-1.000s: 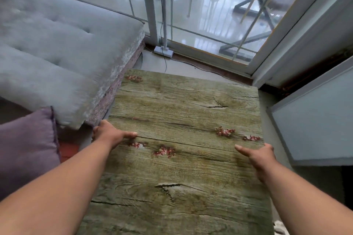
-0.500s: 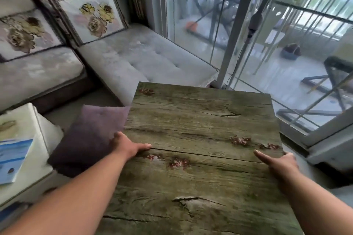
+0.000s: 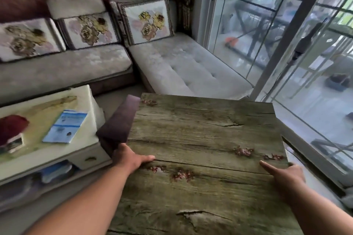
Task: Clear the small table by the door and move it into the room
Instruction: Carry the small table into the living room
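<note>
both hands clamp the small table (image 3: 200, 150) by its side edges: left hand (image 3: 129, 157) on the left edge, right hand (image 3: 284, 172) on the right, thumbs on top. head view: top is bare, so clearing looks done. table sits between sliding door (image 3: 277, 44) and coffee table (image 3: 44, 129), purple cushion (image 3: 118, 124) beside it. carry and set-down are left.

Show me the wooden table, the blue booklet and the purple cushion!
wooden table (image 3: 200, 139), head view, middle of its bare top.
blue booklet (image 3: 65, 126), head view, centre of its cover.
purple cushion (image 3: 120, 122), head view, its visible face.
</note>
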